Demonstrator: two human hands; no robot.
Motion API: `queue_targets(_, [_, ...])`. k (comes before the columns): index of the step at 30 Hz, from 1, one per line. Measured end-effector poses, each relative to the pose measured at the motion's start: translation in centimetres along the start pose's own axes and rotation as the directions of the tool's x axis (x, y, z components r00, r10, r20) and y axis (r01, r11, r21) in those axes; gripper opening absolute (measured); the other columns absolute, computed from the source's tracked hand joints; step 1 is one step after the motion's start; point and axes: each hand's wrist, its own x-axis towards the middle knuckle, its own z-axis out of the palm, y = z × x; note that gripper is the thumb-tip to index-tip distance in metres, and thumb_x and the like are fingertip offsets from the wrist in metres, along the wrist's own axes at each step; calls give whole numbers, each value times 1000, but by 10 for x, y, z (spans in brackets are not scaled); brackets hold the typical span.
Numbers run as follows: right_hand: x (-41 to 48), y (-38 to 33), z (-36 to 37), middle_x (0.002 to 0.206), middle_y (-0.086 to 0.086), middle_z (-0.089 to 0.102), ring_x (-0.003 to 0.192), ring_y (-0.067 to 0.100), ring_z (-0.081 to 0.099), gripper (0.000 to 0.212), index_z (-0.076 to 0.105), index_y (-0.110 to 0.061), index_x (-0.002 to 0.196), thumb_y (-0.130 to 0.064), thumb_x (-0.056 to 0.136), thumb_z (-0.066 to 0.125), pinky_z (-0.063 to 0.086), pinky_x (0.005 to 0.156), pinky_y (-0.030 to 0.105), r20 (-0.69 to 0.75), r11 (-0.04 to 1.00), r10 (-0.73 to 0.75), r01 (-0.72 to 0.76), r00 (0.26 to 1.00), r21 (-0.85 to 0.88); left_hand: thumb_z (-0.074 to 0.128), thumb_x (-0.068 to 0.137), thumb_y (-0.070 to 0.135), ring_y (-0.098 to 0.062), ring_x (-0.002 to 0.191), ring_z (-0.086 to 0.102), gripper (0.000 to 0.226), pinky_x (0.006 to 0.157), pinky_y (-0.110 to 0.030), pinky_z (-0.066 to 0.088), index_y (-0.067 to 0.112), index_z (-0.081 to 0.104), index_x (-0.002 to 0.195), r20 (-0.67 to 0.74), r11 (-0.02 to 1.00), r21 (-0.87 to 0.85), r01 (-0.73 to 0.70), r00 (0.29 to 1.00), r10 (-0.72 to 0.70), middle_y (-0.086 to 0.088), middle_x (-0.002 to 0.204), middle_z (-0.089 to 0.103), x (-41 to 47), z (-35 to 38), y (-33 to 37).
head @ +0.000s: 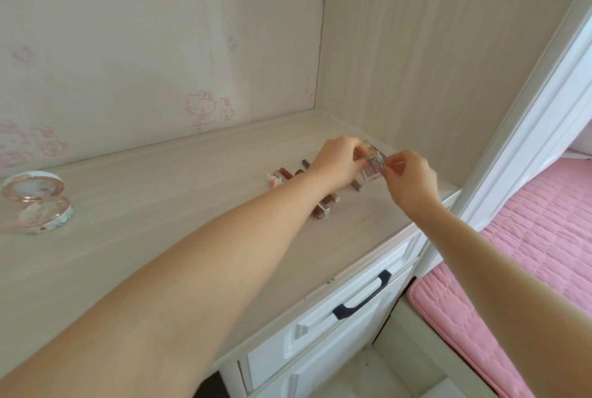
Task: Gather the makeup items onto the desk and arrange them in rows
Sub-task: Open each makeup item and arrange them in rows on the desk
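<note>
Dial reference: desk (153,212) top, 12 o'clock at the back wall.

1. Left hand (339,161): reaches across the desk to about 2 o'clock. The fingers are curled, gripping the left and far edges of a small clear eyeshadow palette (373,165).
2. Right hand (412,179): placed at 3 o'clock of the palette. Thumb and forefinger pinch its right edge; the other fingers are bent in loosely.
3. Eyeshadow palette: held between both hands, close to the right side panel and low over the desk. Whether it touches the surface cannot be told.
4. Lip gloss tubes (324,203): lying on the desk at 7 o'clock of the palette, partly covered by the left forearm. More tubes (282,174) lie at 9 o'clock of the left hand.
5. Pencil (356,185): its grey end shows just below the left hand.
6. Compact (38,202): open, lid raised, at 9 o'clock on the desk, well apart from the other items.
7. Surroundings: cartoon stickers (206,108) on the back wall; a dark drawer handle (362,296) under the front edge at 5 o'clock; a pink mattress (531,237) beyond 4 o'clock.
</note>
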Motion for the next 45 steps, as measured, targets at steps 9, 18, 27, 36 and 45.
queue_targets(9, [-57,-48,-12,80,-14,59,73,2,55,4,64,-20,93,-19,88,64,39,66,19,86,984,-129,116,988,135,67,88,13,-18,47,65,11,51,-36,53,13,64,99,92,893,-385,233,973,-214,-7,92,70,-90,-69,7])
queue_targets(18, [-120,-96,7,87,-7,67,84,13,63,8,66,-18,93,-14,86,65,53,79,33,223,941,-282,224,933,254,69,85,6,-20,80,65,11,82,-31,55,9,67,95,-22,856,-467,223,965,-263,-15,90,71,-179,-117,-20])
queue_targets(27, [-189,-140,42,87,-16,64,85,-1,60,7,66,-22,94,-17,88,64,44,73,10,318,892,-397,280,861,355,68,87,8,-15,74,69,14,80,-31,58,1,67,99,-107,806,-530,264,922,-373,-17,91,72,-272,-164,-42])
queue_targets(36, [-239,-182,73,85,-17,67,83,-6,60,9,67,-24,92,-17,89,62,44,68,7,429,867,-461,291,777,403,64,89,9,-20,73,69,12,79,-35,59,2,68,99,-181,732,-612,300,848,-498,-16,88,74,-340,-198,-67])
queue_targets(45, [-278,-217,112,90,-16,66,89,-1,60,11,65,-22,99,-19,91,59,50,80,19,484,801,-596,425,641,423,66,86,6,-28,84,72,11,82,-40,57,0,68,95,-254,652,-699,294,750,-611,-15,88,74,-389,-227,-91])
